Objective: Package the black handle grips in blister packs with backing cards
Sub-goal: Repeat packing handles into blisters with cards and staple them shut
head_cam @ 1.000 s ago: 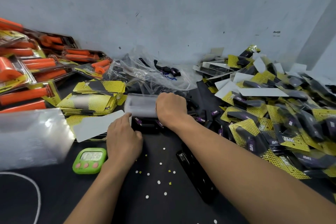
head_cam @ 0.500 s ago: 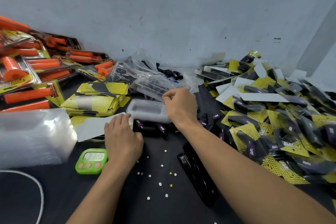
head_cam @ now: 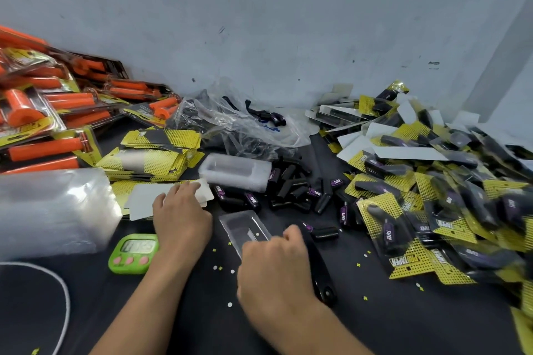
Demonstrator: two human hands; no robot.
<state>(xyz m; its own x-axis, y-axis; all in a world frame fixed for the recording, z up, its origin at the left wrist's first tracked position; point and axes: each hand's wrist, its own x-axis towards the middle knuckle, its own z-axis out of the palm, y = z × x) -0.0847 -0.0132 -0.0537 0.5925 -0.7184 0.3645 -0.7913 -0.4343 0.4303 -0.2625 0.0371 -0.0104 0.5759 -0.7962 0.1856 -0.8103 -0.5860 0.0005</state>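
A single clear blister is pinched at its near end by the curled fingers of the right hand. It is kept low over the worktop, presumably so that a grip can be dropped in; which way its cavity faces cannot be told. A white card is pressed flat by the straightened fingers of the left hand, probably so that it can be slid clear of the yellow cards beneath it. Nothing is clasped by that hand. The loose black grips are heaped just beyond the blister, within easy reach of the right hand, and none appears to be seated in the shell yet. The blister stack is set between the card stack and the grips, so that each supply is kept near the hand that draws on it. Finished packs are piled to the right, away from the working patch. A green timer is placed just beside the left wrist.
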